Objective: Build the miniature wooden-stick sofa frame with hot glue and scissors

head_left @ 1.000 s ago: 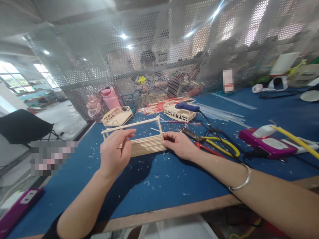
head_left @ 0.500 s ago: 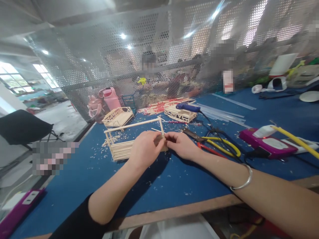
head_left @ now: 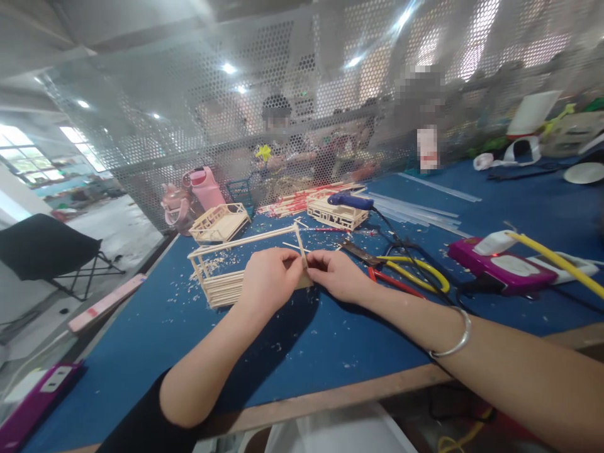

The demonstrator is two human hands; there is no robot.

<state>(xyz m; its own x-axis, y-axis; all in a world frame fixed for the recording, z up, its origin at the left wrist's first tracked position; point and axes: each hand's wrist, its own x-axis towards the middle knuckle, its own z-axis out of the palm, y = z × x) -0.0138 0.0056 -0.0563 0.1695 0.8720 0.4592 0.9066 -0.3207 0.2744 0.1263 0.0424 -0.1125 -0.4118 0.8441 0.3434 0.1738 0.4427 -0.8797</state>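
Both hands meet at the right end of a small wooden stick frame that sits on the blue desk near the middle of the view. The left hand is curled with its back toward the camera, so its fingers are closed around the frame's right corner, though the exact spot they pinch is hidden behind the hand itself. The right hand touches the same corner from the other side, fingertips bent in against the wood; whether they grip the frame's upright post or a loose stick cannot be made out, since the two hands cover that end. The frame's left part shows plainly: a floor of sticks laid side by side, a corner post and a long top rail running back to the right. Wood shavings lie scattered on the desk around it. A silver bangle circles the right wrist. Just to the right of the hands lie yellow-handled pliers and a red-handled tool, partly overlapping each other and a black cord. Farther back stand two finished stick models, one of them carrying a blue glue gun. A magenta box sits at the right, with a yellow tube cut off by the picture's edge. Behind the perforated screen another person is seated, blurred and hard to read.
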